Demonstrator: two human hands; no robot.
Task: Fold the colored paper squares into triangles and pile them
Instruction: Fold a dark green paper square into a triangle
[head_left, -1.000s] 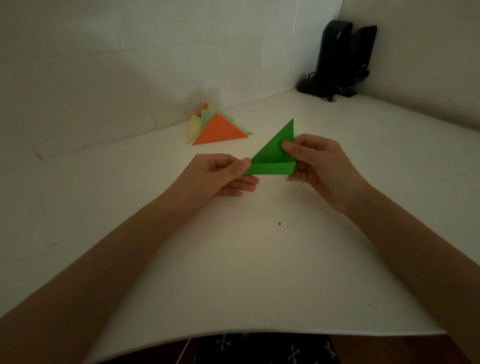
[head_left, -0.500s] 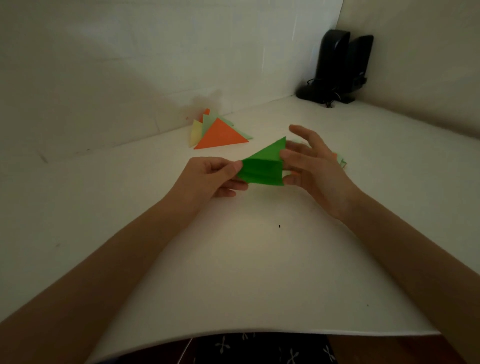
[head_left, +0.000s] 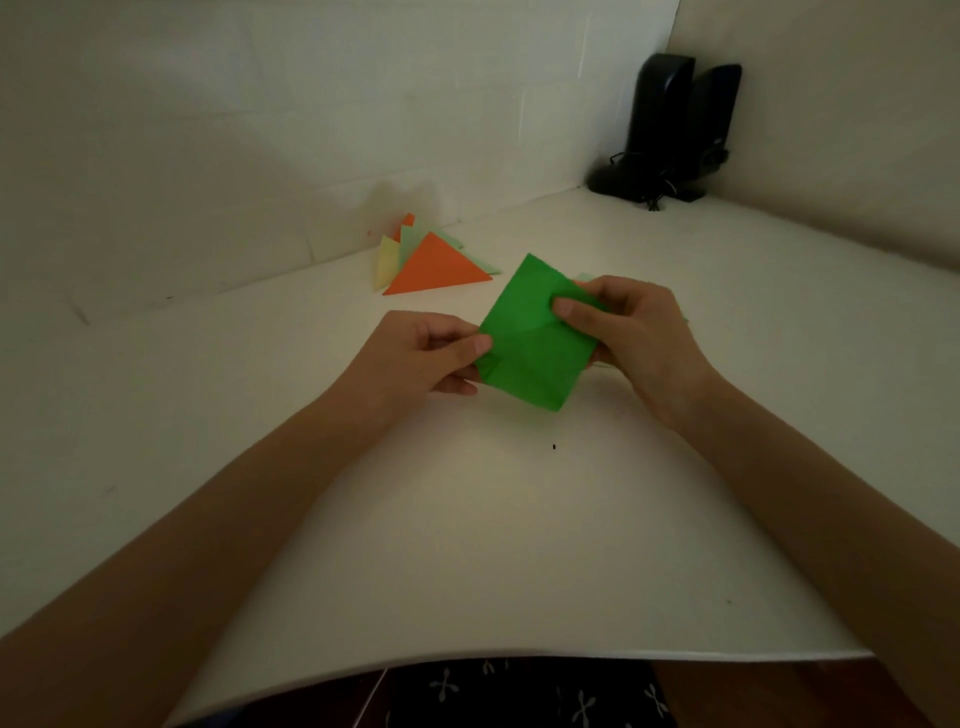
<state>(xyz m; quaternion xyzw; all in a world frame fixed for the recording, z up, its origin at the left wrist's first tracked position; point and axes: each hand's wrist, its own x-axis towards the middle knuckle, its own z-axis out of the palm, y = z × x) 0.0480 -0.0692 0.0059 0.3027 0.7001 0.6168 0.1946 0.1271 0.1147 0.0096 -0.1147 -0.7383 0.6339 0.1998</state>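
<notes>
We are in the folding step: the green paper square (head_left: 524, 343) lies open, not yet a triangle. We hold it in the air just above the white table (head_left: 519, 545), turned so that it reads as a diamond. Our left hand (head_left: 421, 358) pinches its left corner between thumb and curled fingers. Our right hand (head_left: 634, 327) pinches the upper right edge, thumb on top, the other fingers tucked behind the sheet. Well apart from it, by the wall, lies the pile (head_left: 413, 243) of finished triangles, with an orange triangle (head_left: 441, 265) uppermost over pale green and pale yellow ones, fanned rather than squared up.

The next move, as we judge it, calls for bringing one corner onto the opposite one and matching the edges exactly. Then we press a single diagonal crease flat, likely against the table, before the piece goes on the pile.

The sheet is thin, matt and a saturated green. It carries faint crease lines across its face and a small crumple at the left corner, so it may want to bend along those lines instead of the one we need. The table is smooth and pale. Two glossy black speakers (head_left: 670, 124) stand in the far corner
</notes>
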